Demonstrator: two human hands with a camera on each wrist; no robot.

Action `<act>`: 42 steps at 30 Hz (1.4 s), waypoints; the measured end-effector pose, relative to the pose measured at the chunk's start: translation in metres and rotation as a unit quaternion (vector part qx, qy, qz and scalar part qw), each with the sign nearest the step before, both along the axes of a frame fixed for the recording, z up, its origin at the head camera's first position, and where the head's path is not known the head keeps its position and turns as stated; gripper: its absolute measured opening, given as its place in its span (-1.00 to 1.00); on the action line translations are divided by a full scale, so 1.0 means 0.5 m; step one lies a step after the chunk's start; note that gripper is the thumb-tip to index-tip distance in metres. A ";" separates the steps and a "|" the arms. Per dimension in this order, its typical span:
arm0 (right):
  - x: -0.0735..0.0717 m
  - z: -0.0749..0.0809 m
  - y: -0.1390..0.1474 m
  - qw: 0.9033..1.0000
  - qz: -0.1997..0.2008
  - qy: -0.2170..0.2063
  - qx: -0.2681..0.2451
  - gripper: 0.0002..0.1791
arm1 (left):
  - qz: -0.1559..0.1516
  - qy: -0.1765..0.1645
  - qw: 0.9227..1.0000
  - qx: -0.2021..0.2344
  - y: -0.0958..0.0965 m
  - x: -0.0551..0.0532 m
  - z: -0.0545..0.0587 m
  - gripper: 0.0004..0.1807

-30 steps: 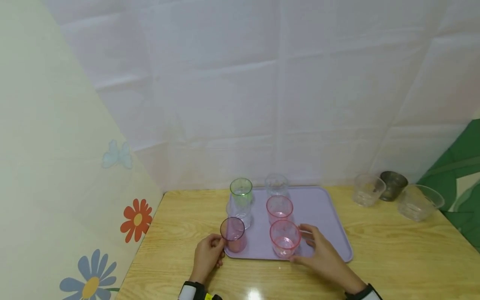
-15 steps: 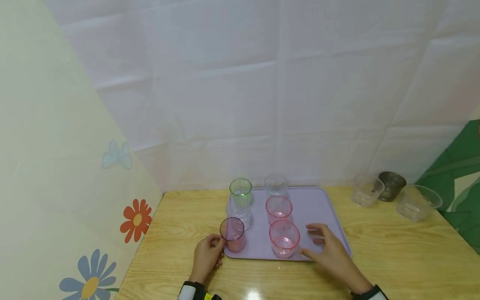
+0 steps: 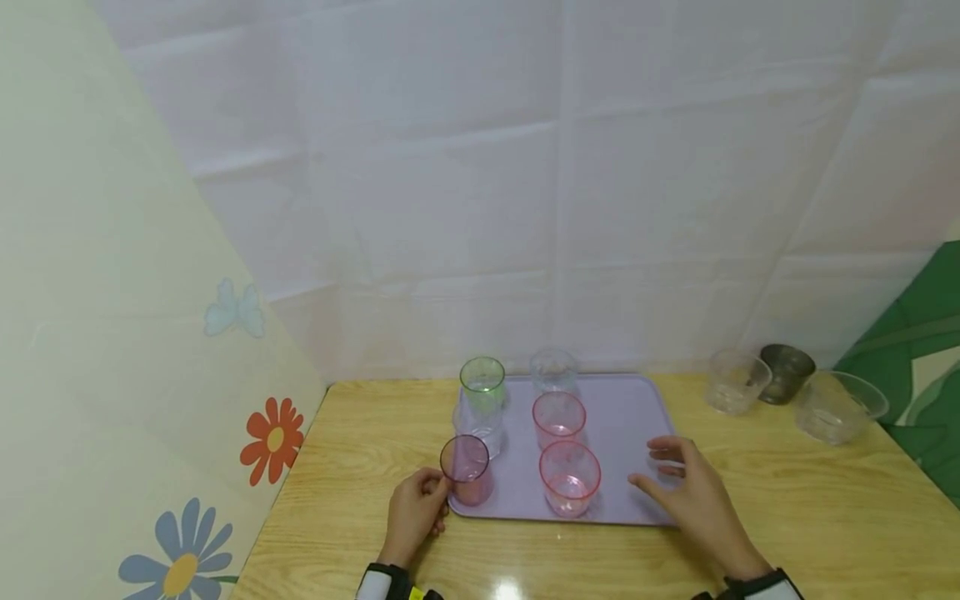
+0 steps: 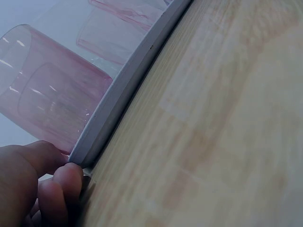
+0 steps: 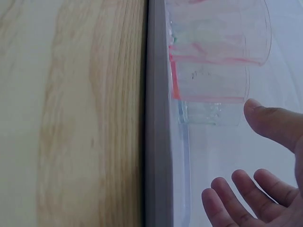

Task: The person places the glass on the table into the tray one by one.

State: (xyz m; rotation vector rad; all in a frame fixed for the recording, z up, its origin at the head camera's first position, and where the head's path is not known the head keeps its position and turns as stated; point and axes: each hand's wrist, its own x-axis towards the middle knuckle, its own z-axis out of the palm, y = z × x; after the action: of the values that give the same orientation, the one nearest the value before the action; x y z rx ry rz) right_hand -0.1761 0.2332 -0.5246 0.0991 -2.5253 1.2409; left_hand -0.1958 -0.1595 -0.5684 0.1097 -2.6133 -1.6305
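Observation:
A lilac tray lies on the wooden table, bearing two rows of see-through cups. My left hand pinches the tray's front left corner, thumb above and fingertips below in the left wrist view. Close beside that thumb stands a purple-pink cup, with a clear cup and a green-rimmed cup behind it. The second row has a pink cup in front, another pink cup and a clear cup at the back. My right hand, fingers spread and holding nothing, is by the tray's right front corner.
Off the tray at the back right stand a clear cup, a dark grey cup and a wide clear bowl. A white cloth hangs along the table's back edge.
My right hand has moved away from the front pink cup, rightward to the tray's right side. My left hand and the cups stay where they were.

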 end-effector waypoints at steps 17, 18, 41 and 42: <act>-0.013 0.009 0.095 0.996 -0.071 -0.058 -0.012 -0.17 | 0.005 0.005 1.000 -0.006 -0.002 -0.002 0.000 -0.86; -0.014 0.010 0.103 0.996 -0.077 -0.055 -0.011 -0.18 | 0.003 0.005 1.000 -0.005 -0.002 -0.002 -0.001 -0.86; -0.043 0.020 0.215 0.982 -0.184 -0.022 -0.036 -0.15 | 0.004 0.002 1.000 -0.004 0.001 -0.001 0.002 -0.89; -0.044 0.020 0.218 0.981 -0.189 -0.025 -0.037 -0.13 | 0.005 0.000 1.000 -0.003 0.000 -0.001 0.002 -0.90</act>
State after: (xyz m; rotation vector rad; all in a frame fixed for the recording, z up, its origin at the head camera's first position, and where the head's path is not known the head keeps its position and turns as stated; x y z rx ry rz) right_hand -0.1983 0.3422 -0.5144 -0.4154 -2.3857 1.1878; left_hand -0.1965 -0.1593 -0.5673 0.1233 -2.6141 -1.6190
